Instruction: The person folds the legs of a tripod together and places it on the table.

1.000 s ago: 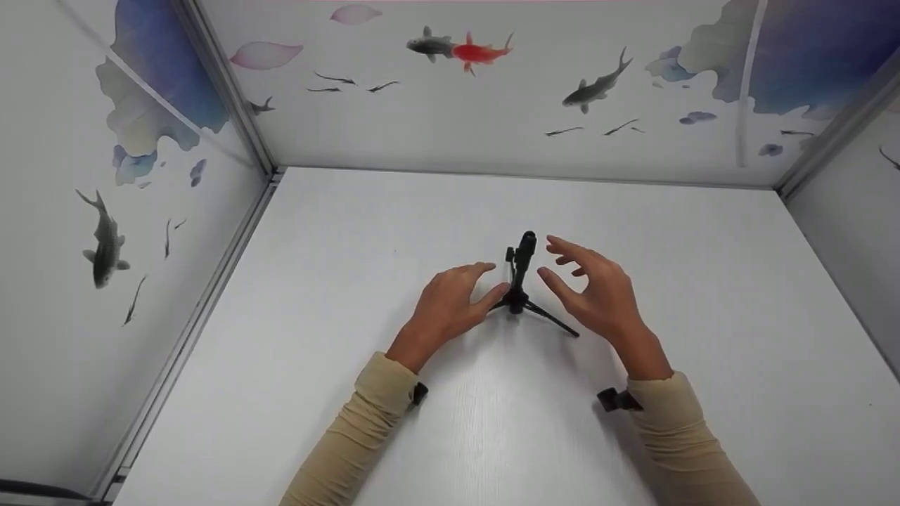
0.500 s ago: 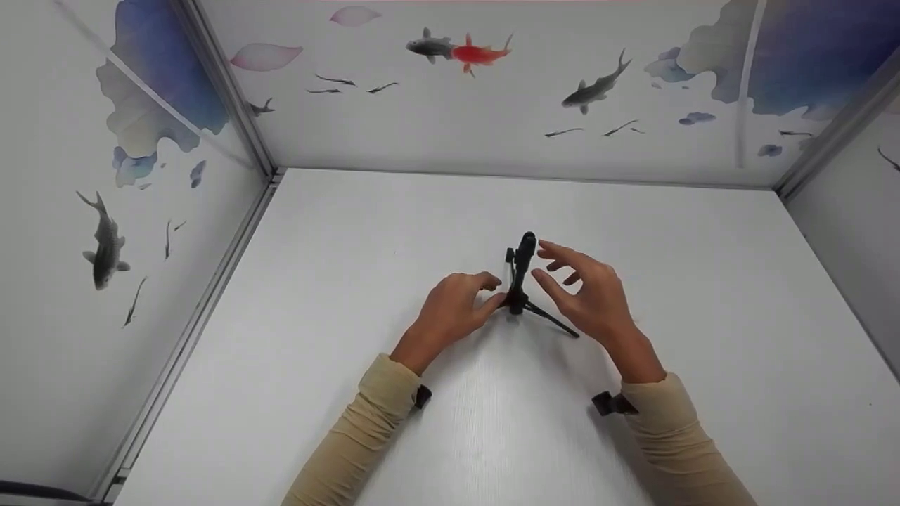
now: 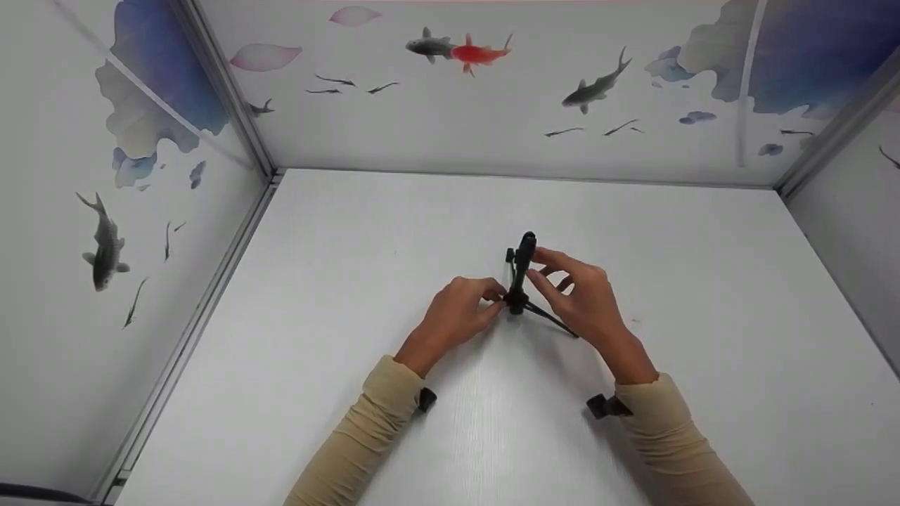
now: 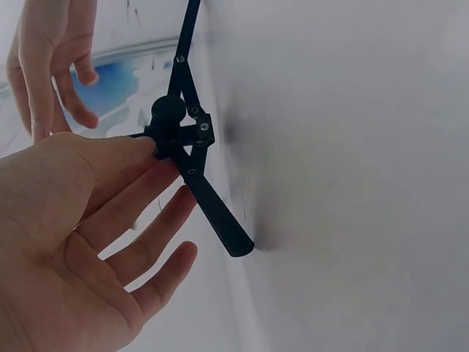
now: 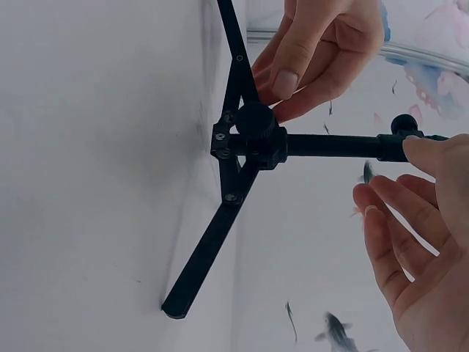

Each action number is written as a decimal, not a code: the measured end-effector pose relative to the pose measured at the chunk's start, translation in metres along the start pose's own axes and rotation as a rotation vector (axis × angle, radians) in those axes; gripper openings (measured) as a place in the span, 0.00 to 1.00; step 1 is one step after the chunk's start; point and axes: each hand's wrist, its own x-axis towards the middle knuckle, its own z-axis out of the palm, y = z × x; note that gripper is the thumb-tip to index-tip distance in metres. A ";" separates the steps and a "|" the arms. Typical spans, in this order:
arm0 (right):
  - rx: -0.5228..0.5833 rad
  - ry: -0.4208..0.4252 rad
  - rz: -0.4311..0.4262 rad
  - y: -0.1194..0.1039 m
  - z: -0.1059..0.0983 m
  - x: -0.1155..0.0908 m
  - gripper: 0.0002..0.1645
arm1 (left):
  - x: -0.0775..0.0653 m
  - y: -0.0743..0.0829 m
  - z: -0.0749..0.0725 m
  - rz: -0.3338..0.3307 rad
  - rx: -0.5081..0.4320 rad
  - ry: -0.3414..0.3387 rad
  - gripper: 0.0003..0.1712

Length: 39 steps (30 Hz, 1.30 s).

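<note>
A small black tripod [image 3: 519, 281] stands upright on the white table, its legs spread. In the left wrist view its hub with a round knob [image 4: 168, 110] is seen up close. My left hand [image 3: 460, 306] is at the hub from the left, thumb and index finger pinching it low down. My right hand [image 3: 583, 295] is on the right side of the column [image 5: 333, 145], its thumb reaching the upper section. In the right wrist view the other fingers [image 5: 399, 235] of that hand are loosely bent and apart from the column.
The white table [image 3: 316, 239] has upright panels printed with fish on the left, back and right. Metal rails [image 3: 211, 295] run along the panel edges. Each wrist carries a small black camera [image 3: 599, 405].
My left hand has moved right and brought thumb and index finger together at the tripod's hub. My right hand has come left to the column. The tripod stands in the same spot.
</note>
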 end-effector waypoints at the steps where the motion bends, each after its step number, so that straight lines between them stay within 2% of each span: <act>1: 0.002 0.002 -0.001 0.000 0.001 0.000 0.23 | 0.000 0.000 0.000 -0.001 -0.005 0.000 0.11; 14: 0.024 0.001 0.000 -0.005 0.000 0.001 0.21 | 0.002 0.003 0.002 -0.024 -0.014 -0.012 0.10; 23: 0.027 -0.014 0.009 -0.004 0.000 0.004 0.20 | 0.005 0.005 0.007 -0.078 -0.006 -0.028 0.10; 28: 0.031 -0.012 0.001 -0.004 0.000 0.006 0.18 | 0.008 0.008 0.010 -0.107 0.017 -0.021 0.09; 39: 0.045 0.022 -0.014 -0.004 0.004 0.007 0.15 | 0.012 0.012 0.013 -0.125 0.027 0.002 0.07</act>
